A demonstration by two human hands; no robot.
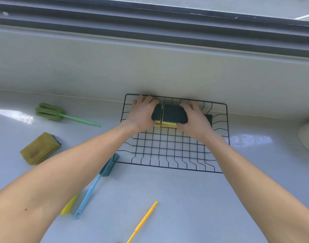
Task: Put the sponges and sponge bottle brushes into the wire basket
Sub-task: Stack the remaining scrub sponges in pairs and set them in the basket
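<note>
A black wire basket [169,165] stands on the pale counter against the back wall. Inside it, at the far side, my left hand [143,114] grips a yellow sponge with a dark green scouring face [157,113]. My right hand [194,120] grips a second such sponge [173,114] right beside it. Another dark green sponge [209,118] shows behind my right hand. Outside the basket lie a green sponge bottle brush [50,112], a blue one [97,181], a yellow brush handle [143,221], a yellow piece [69,206] under my left forearm, and a stack of olive-yellow sponges [39,148].
A window ledge and dark frame rails [150,27] run along the back. A rounded white object [308,137] sits at the right edge of the counter.
</note>
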